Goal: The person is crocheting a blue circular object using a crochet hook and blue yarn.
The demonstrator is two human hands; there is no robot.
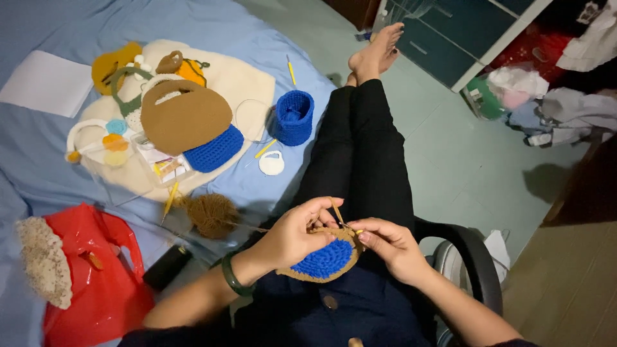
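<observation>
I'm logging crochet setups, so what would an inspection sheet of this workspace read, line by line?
Surface: blue bedsheet beside the person's lap, with a cream mat on it.
Job's things: round blue piece with brown edge; crochet hook; brown yarn ball, its strand leading to the piece.
Clutter: brown bag, small blue basket, red plastic bag, white paper, loose hooks, small crochet bits.
Hands: left hand grips the piece; right hand pinches the hook at its edge.
Cables: nothing seen.
Surroundings: green floor, cabinet, heap of clothes, black chair arm.
</observation>
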